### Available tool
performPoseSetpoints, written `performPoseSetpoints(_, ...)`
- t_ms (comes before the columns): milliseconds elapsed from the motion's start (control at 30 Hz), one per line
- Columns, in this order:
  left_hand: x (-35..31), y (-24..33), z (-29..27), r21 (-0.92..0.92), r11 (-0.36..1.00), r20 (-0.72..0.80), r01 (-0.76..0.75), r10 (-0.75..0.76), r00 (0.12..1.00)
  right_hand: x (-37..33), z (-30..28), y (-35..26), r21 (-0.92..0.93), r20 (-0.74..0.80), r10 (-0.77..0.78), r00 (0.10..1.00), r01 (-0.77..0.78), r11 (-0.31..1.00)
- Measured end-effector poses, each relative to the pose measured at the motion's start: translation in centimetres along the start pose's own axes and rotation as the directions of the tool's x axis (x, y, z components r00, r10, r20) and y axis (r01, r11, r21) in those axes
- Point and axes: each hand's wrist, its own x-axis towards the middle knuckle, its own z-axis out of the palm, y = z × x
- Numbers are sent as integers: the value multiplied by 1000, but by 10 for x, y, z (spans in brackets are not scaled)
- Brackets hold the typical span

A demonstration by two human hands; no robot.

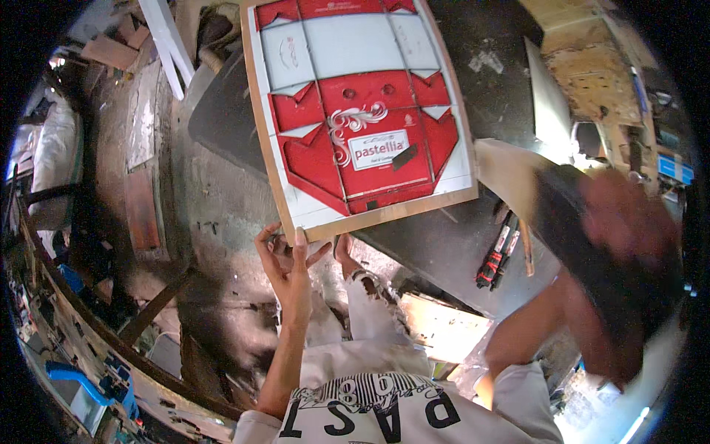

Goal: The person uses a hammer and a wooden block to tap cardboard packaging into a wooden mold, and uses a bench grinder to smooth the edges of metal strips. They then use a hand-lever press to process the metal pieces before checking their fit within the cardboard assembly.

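A flat wooden-edged board (340,220) carries a red and white printed box layout crossed by dark lines. It is tilted toward me, its far edge at the top of the view. My left hand (287,255) grips the board's near left corner, thumb on top and some fingers underneath. A small dark strip (405,157) lies on the red print. To the right of the board, my right hand (625,218) is smeared by motion, its fingers unreadable. Beside it stretches a large blurred tan-and-black curved thing (566,203), whose kind I cannot make out. Whether my right hand grips it is unclear.
Under the board is a dark work surface (399,259). On it, right of the board, lie red-and-black tools (497,255) and a thin brown stick (526,248). White planks (164,48) lean at the back left. A wooden frame (111,348) borders the left side.
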Motion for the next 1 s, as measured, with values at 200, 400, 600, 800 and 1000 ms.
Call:
performPoseSetpoints(200, 6, 7, -6, 48, 998, 34, 51, -53, 998, -36, 42, 47, -23, -95, 62, 994, -65, 998)
performPoseSetpoints(400, 10, 12, -11, 61, 995, 66, 75, -79, 995, -15, 48, 26, -55, -67, 50, 997, -53, 997)
performPoseSetpoints(600, 14, 19, -9, 120, 992, 104, 25, -38, 994, -37, 79, 55, -82, -150, 58, 987, -70, 994)
performPoseSetpoints(800, 14, 19, -13, 150, 982, 111, 115, -132, 985, -14, 36, 27, -248, -152, 34, 988, -72, 966)
performPoseSetpoints(1000, 19, 21, -11, 190, 980, 118, 54, -77, 990, -34, -7, 67, -86, -264, -109, 958, 89, 992)
